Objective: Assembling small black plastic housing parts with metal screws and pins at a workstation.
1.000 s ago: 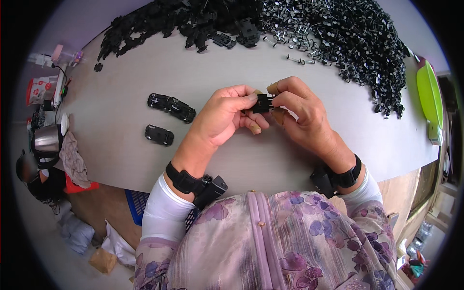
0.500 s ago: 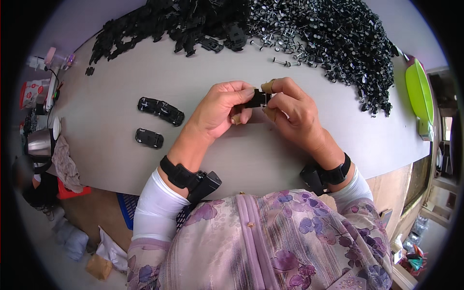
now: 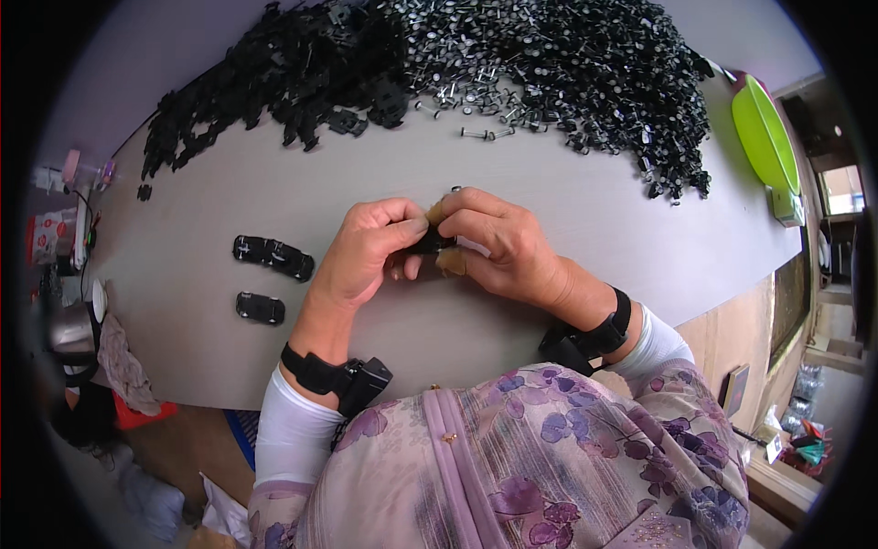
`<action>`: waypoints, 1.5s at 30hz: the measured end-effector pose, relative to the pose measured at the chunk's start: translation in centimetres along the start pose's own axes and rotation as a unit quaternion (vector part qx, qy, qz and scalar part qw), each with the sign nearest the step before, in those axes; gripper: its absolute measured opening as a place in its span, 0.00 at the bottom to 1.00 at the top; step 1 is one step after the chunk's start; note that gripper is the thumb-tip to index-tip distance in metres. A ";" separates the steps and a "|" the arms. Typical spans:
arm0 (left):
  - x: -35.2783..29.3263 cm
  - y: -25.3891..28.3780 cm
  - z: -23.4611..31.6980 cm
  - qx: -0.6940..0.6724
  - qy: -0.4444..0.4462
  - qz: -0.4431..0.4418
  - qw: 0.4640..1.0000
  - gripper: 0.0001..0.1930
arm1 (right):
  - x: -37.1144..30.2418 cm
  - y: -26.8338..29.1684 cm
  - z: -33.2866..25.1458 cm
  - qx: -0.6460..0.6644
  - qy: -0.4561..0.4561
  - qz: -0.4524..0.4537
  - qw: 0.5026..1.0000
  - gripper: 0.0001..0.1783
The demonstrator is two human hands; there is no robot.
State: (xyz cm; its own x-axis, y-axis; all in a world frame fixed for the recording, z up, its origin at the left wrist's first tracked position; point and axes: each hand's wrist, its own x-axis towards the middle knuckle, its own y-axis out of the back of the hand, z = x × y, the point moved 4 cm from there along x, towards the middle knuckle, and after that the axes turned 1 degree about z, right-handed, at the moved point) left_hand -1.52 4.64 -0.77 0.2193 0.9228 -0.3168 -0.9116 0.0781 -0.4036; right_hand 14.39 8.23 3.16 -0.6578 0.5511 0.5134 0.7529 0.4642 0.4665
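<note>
— What is nearest, and what is in hand?

— Just beyond the floral smock, the left hand (image 3: 366,252) and right hand (image 3: 503,242) meet over the grey counter (image 3: 585,220). Both grips are closed on one small black plastic part (image 3: 430,242), pinched between the fingertips so that most of it is hidden.

— How much looks finished?

— Left of the hands, three black toy-car bodies lie on the counter: a joined pair (image 3: 273,256) and, nearer than it, a single one (image 3: 261,308). I judge these finished, so only a few are done.

— And what is left?

— A great deal. Beyond the hands lies a heap of black plastic parts (image 3: 283,82), and to its right a heap of wheel-and-axle pieces (image 3: 585,73), hardly touched. A green tray (image 3: 766,137) stands right of that.
</note>
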 end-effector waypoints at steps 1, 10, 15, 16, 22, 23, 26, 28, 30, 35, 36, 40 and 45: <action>-0.3 0.2 0.2 0.050 -0.007 0.012 0.999 0.08 | 0.1 0.6 0.0 -0.007 0.000 0.004 1.000 0.13; 0.4 0.6 0.3 0.045 -0.051 0.068 0.995 0.12 | -2.8 12.2 7.6 -0.355 -0.163 0.152 0.908 0.10; 0.0 0.6 0.2 -0.031 -0.013 0.059 0.998 0.12 | -2.8 11.0 6.9 -0.293 -0.283 0.045 0.912 0.09; 0.0 0.4 0.1 -0.030 -0.010 0.059 0.998 0.12 | -3.1 10.7 6.6 -0.269 -0.279 0.031 0.921 0.10; 0.2 0.0 -0.2 -0.002 0.008 0.035 0.999 0.14 | -2.7 11.2 6.3 -0.237 -0.142 0.019 0.961 0.13; 0.2 -0.3 -0.1 -0.022 0.013 0.018 1.000 0.15 | -2.6 10.9 6.1 -0.253 -0.086 -0.021 0.963 0.14; 0.4 -1.1 -0.6 -0.047 0.023 -0.004 0.999 0.17 | -2.8 11.0 6.6 -0.229 -0.146 -0.016 0.962 0.12; 0.5 -1.4 -0.7 -0.054 0.027 -0.011 0.998 0.18 | -3.1 11.2 6.9 -0.210 -0.181 -0.005 0.961 0.11; 0.4 -1.2 -0.7 -0.043 0.020 -0.007 0.999 0.18 | -3.1 11.2 6.9 -0.205 -0.162 0.002 0.965 0.10; 0.0 -0.6 -0.8 -0.051 0.012 0.001 0.999 0.17 | -2.3 8.9 4.4 -0.193 -0.146 -0.008 0.970 0.11; -0.1 -0.6 -0.8 -0.059 0.012 0.000 0.998 0.17 | -2.0 8.2 3.4 -0.128 -0.166 -0.026 0.977 0.10; 0.2 -1.3 -0.7 -0.056 0.020 0.011 0.998 0.14 | -1.8 5.5 3.1 -0.067 -0.153 -0.075 0.983 0.09; 0.0 -1.1 -0.5 -0.046 0.020 0.021 0.999 0.16 | -1.4 4.9 4.4 -0.150 -0.110 -0.013 0.982 0.08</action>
State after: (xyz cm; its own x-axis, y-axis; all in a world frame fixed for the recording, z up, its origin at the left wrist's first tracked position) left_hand -0.33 4.38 -0.76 0.1964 0.9090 -0.3677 -0.8846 0.0025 -0.4663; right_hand 19.10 12.83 1.54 -0.6327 0.6930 0.3457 0.6743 0.2733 0.6860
